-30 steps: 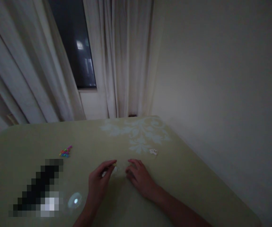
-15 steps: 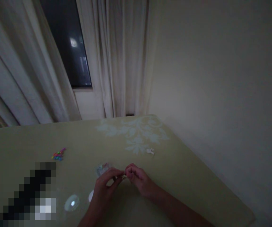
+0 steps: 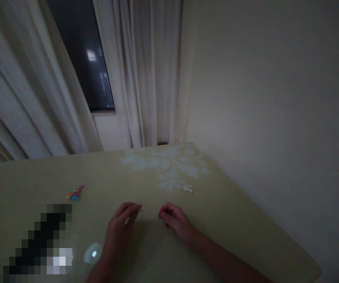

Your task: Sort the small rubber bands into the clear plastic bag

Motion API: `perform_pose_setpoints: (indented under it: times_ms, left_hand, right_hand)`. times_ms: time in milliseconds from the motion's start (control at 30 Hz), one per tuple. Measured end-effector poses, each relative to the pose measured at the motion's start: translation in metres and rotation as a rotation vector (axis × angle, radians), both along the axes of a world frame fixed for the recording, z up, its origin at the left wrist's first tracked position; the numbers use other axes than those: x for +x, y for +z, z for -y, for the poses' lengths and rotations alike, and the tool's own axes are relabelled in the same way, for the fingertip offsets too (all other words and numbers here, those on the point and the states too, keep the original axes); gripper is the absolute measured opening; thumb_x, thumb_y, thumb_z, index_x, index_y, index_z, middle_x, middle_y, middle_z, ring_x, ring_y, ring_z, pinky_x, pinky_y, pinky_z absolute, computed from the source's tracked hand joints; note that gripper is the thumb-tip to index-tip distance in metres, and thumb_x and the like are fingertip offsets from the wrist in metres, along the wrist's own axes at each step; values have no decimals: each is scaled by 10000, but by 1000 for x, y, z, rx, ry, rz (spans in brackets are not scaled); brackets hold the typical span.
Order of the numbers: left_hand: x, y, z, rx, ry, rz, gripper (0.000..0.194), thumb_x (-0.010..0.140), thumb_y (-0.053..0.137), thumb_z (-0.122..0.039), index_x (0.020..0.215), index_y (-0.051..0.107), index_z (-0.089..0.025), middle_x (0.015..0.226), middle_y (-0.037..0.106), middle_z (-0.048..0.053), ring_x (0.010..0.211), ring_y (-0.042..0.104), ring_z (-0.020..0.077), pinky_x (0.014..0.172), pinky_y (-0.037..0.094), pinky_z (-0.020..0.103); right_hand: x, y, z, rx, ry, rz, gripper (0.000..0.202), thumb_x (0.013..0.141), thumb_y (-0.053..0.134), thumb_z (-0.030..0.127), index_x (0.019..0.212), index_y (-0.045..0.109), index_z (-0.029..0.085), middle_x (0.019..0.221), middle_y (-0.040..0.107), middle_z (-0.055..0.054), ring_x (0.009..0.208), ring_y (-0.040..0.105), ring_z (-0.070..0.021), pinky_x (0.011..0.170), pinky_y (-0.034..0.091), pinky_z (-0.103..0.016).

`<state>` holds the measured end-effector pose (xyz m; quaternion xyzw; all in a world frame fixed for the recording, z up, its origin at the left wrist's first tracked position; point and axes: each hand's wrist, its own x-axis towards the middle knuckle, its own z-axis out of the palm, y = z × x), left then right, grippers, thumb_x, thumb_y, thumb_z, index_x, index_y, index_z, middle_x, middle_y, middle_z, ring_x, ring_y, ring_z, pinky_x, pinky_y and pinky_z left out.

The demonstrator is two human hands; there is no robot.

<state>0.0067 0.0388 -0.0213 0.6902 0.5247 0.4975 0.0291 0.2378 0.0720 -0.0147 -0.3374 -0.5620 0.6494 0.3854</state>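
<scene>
My left hand [image 3: 123, 220] is closed in a pinch above the table, around a small pale thing that I cannot make out; a bit of it shows at the fingertips. To its right, a short gap away, my right hand [image 3: 173, 220] has its thumb and curled fingers pressed together. Whether anything sits between them is too small to tell. Small white pieces [image 3: 188, 188] lie beyond my right hand. A little heap of colourful pieces [image 3: 75, 193] is further off to the left.
The pale green table [image 3: 231, 220] has a white floral pattern [image 3: 171, 161] near its far edge. A blurred dark object [image 3: 39, 239] lies at the left, and a round glare spot [image 3: 93, 253] shows beside it. Curtains and a wall stand behind.
My hands were together at the fingertips and are now apart. My left hand has moved left and slightly away from me, covering the clear item behind it. My right hand has barely moved.
</scene>
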Motion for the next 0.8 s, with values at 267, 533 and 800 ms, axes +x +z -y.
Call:
perform_pose_setpoints:
  times_ms: [267, 533, 800]
  left_hand:
    - [-27, -10, -4, -92, 5, -433, 472, 842, 467, 5, 1120, 783, -210, 1079, 780, 93, 1009, 727, 246, 874, 622, 330]
    - [-25, -15, -7, -165, -22, -447, 542, 825, 522, -43, 1296, 730, -212, 1253, 756, 102, 1144, 693, 269, 998, 582, 396]
    - [-46, -11, -6, -385, 138, -291, 651, 839, 725, -520, 1410, 651, -214, 1334, 685, 151, 1188, 645, 358, 1033, 530, 559]
  right_hand:
    - [1, -5, -2, 36, 22, 90, 430, 836, 755, 598, 848, 626, 188, 740, 600, 5, 664, 499, -136, 636, 363, -275]
    - [-1, -6, 0, 137, -55, 148, 264, 898, 674, 452, 862, 606, 199, 762, 582, 4, 717, 530, -160, 677, 407, -288]
    - [60, -5, -51, 712, -449, 679, 354, 866, 662, 269, 1218, 639, 237, 1264, 655, -124, 1210, 573, -296, 1080, 418, -477]
